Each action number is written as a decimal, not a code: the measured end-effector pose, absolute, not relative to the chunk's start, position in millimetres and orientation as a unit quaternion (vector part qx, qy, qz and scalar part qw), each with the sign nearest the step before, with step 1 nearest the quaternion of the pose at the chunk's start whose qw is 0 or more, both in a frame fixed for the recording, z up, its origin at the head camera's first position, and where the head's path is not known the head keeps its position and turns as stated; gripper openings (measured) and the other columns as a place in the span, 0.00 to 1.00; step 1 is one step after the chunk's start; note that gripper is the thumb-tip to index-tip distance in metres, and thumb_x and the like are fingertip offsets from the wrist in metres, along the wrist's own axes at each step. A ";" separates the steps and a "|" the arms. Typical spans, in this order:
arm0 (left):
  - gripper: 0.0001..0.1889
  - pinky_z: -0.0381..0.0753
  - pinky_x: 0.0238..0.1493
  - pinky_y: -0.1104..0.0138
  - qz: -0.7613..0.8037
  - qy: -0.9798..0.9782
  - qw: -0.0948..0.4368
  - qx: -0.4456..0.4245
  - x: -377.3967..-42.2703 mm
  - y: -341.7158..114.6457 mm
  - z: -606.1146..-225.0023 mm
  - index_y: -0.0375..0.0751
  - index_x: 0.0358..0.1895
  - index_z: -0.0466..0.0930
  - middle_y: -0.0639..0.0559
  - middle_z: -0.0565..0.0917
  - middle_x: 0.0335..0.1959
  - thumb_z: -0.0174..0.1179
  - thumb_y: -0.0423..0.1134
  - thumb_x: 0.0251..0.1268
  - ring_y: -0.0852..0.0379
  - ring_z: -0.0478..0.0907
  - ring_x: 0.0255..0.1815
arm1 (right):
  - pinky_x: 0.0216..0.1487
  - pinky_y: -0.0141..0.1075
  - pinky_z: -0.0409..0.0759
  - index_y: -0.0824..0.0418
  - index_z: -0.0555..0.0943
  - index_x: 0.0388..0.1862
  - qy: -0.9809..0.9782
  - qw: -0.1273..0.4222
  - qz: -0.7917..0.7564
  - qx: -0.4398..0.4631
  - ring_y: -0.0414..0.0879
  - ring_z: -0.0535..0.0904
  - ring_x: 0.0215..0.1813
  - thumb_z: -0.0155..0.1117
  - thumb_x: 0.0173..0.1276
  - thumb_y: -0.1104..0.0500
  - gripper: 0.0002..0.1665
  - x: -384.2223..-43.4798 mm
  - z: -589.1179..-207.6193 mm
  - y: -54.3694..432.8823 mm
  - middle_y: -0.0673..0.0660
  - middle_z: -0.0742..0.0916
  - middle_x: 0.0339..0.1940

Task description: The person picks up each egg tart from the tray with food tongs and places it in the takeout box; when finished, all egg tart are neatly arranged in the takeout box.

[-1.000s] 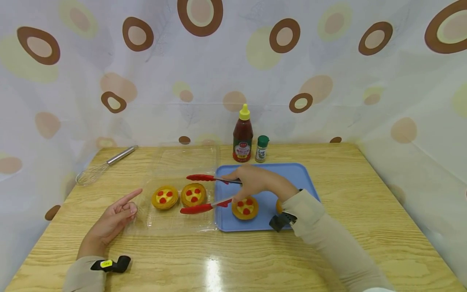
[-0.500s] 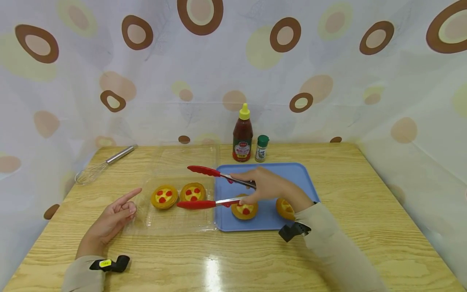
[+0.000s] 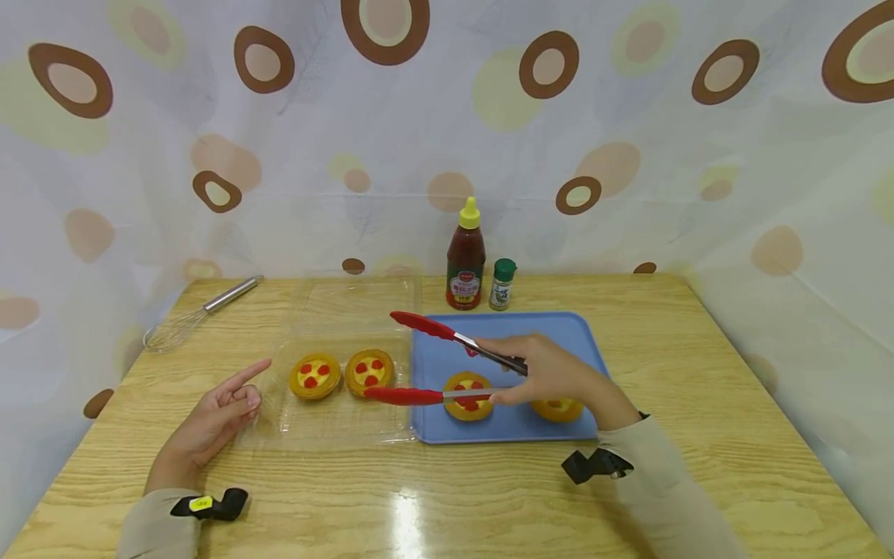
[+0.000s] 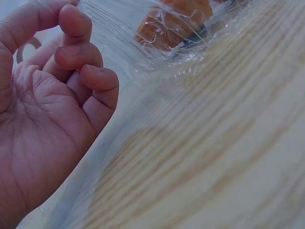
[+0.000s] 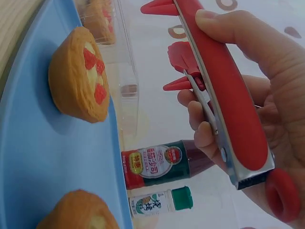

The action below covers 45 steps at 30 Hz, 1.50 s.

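My right hand (image 3: 559,371) grips red-tipped tongs (image 5: 228,90), thumb on one arm and fingers on the other. Their red tips are spread apart with nothing between them, and the lower tip overlaps the right tart in the container. Two egg tarts with red dots sit in an open clear plastic container (image 3: 342,423): a left tart (image 3: 314,376) and a right tart (image 3: 369,365). Beside it, a blue tray (image 3: 433,427) bears a third tart (image 5: 71,76) and another tart (image 3: 559,409) partly behind my right hand. My left hand (image 3: 216,419) is at the container's left edge, index finger straight, other fingers loosely curled.
Behind the tray stand a sauce bottle (image 3: 466,260) with a yellow cap and a small green-capped seasoning jar (image 3: 501,285). A whisk (image 3: 202,314) lies at the back left. The container's clear lid (image 3: 356,299) is folded back toward the patterned curtain (image 3: 419,116).
My right hand has drawn back to the right with the tongs, away from the container's tarts. The tongs' upper tip has risen. My left hand has stayed put.
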State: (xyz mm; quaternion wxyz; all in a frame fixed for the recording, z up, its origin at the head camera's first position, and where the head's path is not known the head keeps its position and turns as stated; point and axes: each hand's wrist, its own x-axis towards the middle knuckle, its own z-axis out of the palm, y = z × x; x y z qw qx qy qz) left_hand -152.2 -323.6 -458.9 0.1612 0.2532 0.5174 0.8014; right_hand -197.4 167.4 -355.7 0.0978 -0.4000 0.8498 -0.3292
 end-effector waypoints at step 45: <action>0.30 0.75 0.40 0.74 0.798 0.518 0.159 0.264 -152.7 -324.3 -459.6 0.44 0.72 0.58 0.57 0.78 0.36 0.35 0.19 0.71 0.65 0.74 0.36 | 0.39 0.36 0.78 0.69 0.72 0.64 0.872 0.108 -0.225 -0.421 0.45 0.81 0.42 0.70 0.59 0.50 0.38 -167.2 -358.4 242.4 0.60 0.84 0.51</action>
